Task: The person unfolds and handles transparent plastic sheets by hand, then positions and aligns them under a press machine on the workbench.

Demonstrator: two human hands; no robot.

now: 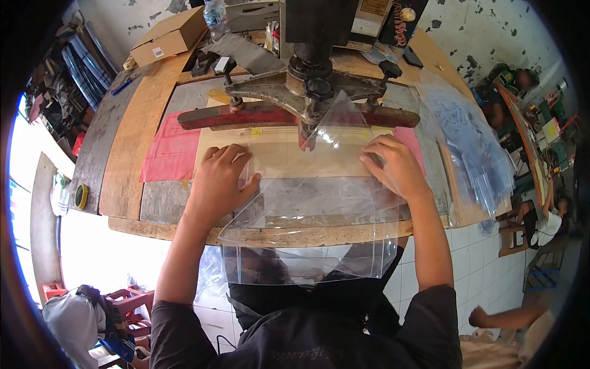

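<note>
A clear plastic sheet lies across the front of the workbench and hangs over its edge, with one pointed corner standing up before the press. My left hand rests at the sheet's left side, fingers bent and thumb apart, on the tan board. At the right side of the sheet, my right hand has curved fingers, thumb and forefinger close to the plastic edge; whether they pinch it is unclear. Just beyond both hands is the red bar of the metal press. Pink sheets lie beside the board.
A pile of clear plastic covers the bench's right side. At the back stand a cardboard box and a bottle. A tape roll is at far left. Other people sit at right; one person's arm is at lower right.
</note>
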